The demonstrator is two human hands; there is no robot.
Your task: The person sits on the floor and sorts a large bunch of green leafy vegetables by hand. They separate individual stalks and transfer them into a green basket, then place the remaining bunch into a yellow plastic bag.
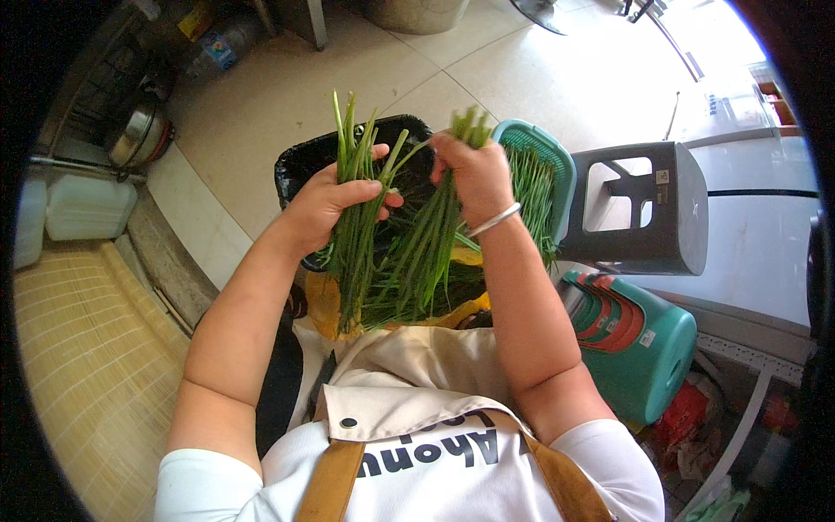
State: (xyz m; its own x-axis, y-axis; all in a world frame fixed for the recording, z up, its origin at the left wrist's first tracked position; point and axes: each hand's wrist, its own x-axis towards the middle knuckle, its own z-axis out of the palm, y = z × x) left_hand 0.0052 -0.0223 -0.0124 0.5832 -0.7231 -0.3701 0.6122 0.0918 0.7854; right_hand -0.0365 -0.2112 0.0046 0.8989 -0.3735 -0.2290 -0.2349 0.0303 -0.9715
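Observation:
My left hand (pixel 326 202) holds a loose bunch of garlic chives (pixel 353 254), stem ends up, with the thumb across the stems. To its right, my right hand (pixel 479 176) grips another bunch of chives (pixel 427 254), its cut stem ends above the fist and its leaves hanging down. A thin strand spans from the left bunch to the right fingers. Behind and below both hands sits a black plastic-lined bin (pixel 290 166). More chives lie in a yellow bag (pixel 324 300) by my lap. A teal plastic basket (pixel 566 176) of chives stands beyond my right wrist.
A dark grey plastic stool (pixel 691 209) lies on its side at right, near stacked green and red stools (pixel 659 365). Plastic jugs (pixel 91 207) and a metal pot (pixel 134 137) are at left. A bamboo mat (pixel 98 339) lies lower left, a water bottle (pixel 218 52) upper left.

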